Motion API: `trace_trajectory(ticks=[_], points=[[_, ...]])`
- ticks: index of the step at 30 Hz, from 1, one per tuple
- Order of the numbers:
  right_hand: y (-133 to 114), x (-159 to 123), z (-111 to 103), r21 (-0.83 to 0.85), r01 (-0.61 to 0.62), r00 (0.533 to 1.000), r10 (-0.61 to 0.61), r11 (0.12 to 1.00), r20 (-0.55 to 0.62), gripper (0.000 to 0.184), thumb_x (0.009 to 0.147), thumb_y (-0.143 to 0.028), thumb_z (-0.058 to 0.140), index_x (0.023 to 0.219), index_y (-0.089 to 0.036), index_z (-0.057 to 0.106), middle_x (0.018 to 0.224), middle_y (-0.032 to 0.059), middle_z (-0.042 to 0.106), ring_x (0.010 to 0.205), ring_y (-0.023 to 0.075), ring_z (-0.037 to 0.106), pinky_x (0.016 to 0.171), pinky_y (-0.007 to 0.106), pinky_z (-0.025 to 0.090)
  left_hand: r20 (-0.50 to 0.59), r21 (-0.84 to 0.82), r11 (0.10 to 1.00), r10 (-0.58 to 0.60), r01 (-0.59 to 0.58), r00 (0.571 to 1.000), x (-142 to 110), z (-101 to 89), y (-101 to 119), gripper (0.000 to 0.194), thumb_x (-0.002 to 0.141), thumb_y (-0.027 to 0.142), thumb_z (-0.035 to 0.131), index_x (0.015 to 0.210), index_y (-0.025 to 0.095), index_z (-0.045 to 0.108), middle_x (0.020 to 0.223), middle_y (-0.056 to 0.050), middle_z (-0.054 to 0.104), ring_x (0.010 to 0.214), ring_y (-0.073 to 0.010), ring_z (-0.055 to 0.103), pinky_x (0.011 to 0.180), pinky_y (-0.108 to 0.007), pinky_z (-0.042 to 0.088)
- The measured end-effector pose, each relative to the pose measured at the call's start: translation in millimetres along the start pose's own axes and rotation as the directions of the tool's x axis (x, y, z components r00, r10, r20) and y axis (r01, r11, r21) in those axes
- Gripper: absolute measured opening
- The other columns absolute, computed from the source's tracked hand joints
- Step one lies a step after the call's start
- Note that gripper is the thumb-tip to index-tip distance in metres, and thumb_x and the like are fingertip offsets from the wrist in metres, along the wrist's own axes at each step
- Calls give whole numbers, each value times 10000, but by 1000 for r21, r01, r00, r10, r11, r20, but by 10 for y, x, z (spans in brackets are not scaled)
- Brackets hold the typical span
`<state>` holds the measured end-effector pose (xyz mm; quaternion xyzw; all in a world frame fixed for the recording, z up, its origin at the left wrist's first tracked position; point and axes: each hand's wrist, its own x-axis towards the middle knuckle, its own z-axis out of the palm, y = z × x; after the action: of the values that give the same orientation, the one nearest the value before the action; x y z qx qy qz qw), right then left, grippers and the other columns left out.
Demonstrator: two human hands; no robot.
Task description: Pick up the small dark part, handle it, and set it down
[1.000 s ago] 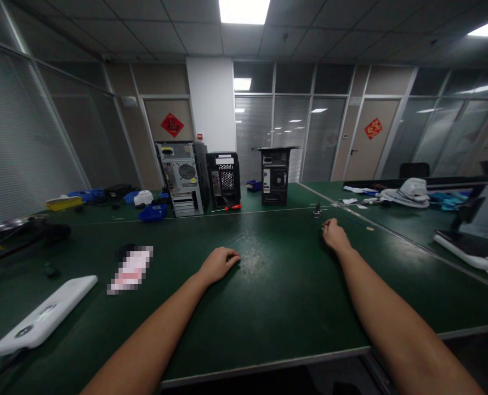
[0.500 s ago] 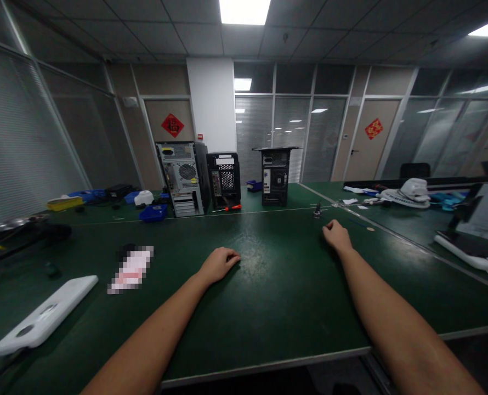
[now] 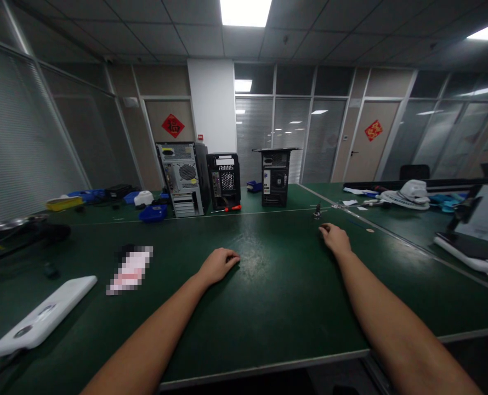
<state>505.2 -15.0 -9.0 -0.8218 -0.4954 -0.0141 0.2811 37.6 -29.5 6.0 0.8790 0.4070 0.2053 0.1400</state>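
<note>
2 hands [image 3: 217, 265] [image 3: 336, 240], 3 computer cases [image 3: 186, 178] [image 3: 226, 178] [image 3: 275, 178], 1 screwdriver [image 3: 235, 208]

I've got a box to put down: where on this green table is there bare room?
Widest is between the left hand and right hand, down to the table's near edge. Another patch separates the left hand from the red screwdriver. Back left is crowded around the blue tray; far right, around the white items.

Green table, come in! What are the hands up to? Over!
Left hand on green table. Right hand near small metal part, grip unclear. Red screwdriver farther back, by black computer case.
</note>
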Motion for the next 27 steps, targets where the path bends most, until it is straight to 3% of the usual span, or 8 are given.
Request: trace_trajectory(ticks=[5,11,15,17,20,23,27], points=[[38,-7,42,-94,39,999,-37,995,24,555,889,-375,622,1419,-233,539,1210,133,697,1096,286,650,915,380,490,-7,0,1000,5,-5,1000,2,1,3,328,974,387,517,1074,213,776,1078,-56,770,982,-226,688,867,-284,479],[5,-43,37,-89,78,997,-77,993,20,524,936,-346,548,1441,-210,516,1252,144,656,1139,284,620,954,379,472,-9,1,1000,4,-4,1000,5,6,5,322,971,389,523,1071,215,773,1081,-58,768,987,-226,684,869,-287,476],[-210,-119,1,-35,141,990,-142,989,-16,538,979,-346,459,1499,-206,462,1247,154,621,1150,274,603,1001,387,450,-5,12,1000,3,-3,1000,-2,0,6,313,971,386,524,1074,219,768,1089,-56,763,1001,-224,676,872,-289,474],[-403,-208,-7,31,244,970,-243,969,-17,541,985,-335,446,1513,-221,447,1223,135,623,1129,255,607,1018,381,446,-4,22,1000,-6,6,1000,-5,-3,20,312,969,396,530,1077,221,765,1092,-59,760,1009,-226,669,870,-289,473],[-783,-445,15,194,489,869,-494,850,-24,568,973,-302,473,1534,-238,411,1241,108,631,1130,236,607,1045,403,442,-1,16,1000,-2,2,1000,-10,-4,80,336,978,426,515,1073,218,761,1085,-65,755,1015,-229,658,876,-287,464],[-1211,-803,65,359,675,696,-717,645,-21,636,932,-275,559,1542,-224,389,1356,120,604,1212,247,582,1081,454,424,-3,-3,1000,20,-20,1000,-18,3,180,370,1004,446,466,1068,213,746,1067,-69,747,994,-225,650,856,-282,456],[-1664,-1310,115,475,760,466,-881,444,77,647,906,-279,626,1520,-216,429,1361,127,624,1215,246,601,1077,430,440,-30,-3,999,38,-38,999,-35,25,286,363,1019,457,434,1038,207,696,996,-71,719,931,-219,634,809,-282,450]])
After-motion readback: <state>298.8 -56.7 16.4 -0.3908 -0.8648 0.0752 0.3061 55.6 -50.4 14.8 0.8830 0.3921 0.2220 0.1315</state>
